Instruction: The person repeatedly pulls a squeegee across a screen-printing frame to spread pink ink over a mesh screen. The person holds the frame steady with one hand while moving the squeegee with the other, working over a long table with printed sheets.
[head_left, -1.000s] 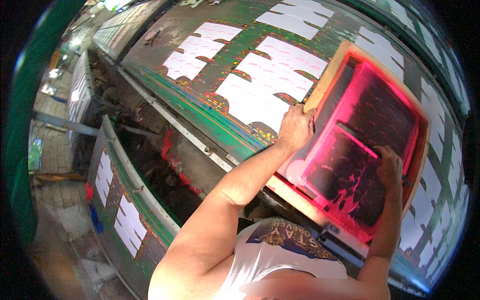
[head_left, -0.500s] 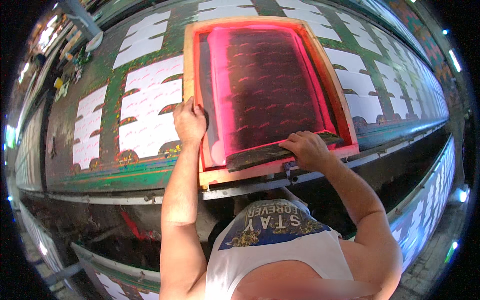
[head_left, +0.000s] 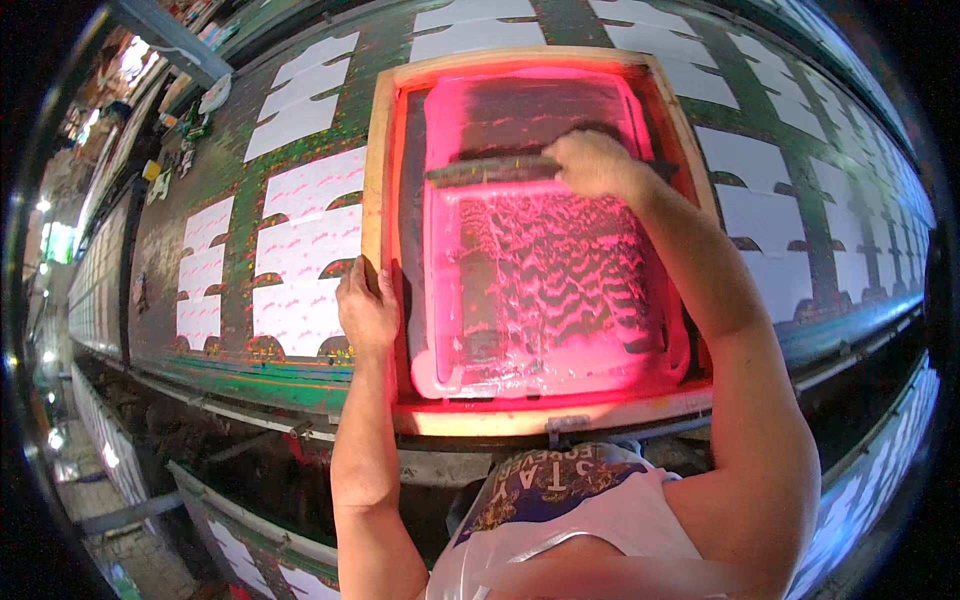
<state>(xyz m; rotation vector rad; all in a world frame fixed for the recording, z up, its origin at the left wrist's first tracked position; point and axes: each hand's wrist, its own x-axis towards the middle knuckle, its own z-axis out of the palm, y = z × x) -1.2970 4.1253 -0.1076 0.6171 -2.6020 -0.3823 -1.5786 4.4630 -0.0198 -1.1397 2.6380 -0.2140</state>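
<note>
A wooden-framed printing screen lies flat on the long table, its mesh coated in bright pink ink. My right hand is closed round a dark, wide squeegee, which stretches across the far half of the mesh. On the near side of the squeegee the ink shows wavy streaks; beyond it the mesh is mostly dark, with pink borders. My left hand grips the left rail of the frame, its thumb on the wood. Its fingertips are partly hidden.
White cut sheets with small pink marks lie left of the screen. Blank white sheets continue to the right. A metal rail edges the table's near side. A post stands at the far left, near a small yellow object.
My right hand has pushed the squeegee from the near end to the far half of the mesh, leaving streaked pink ink behind. My left hand stays on the left rail.
</note>
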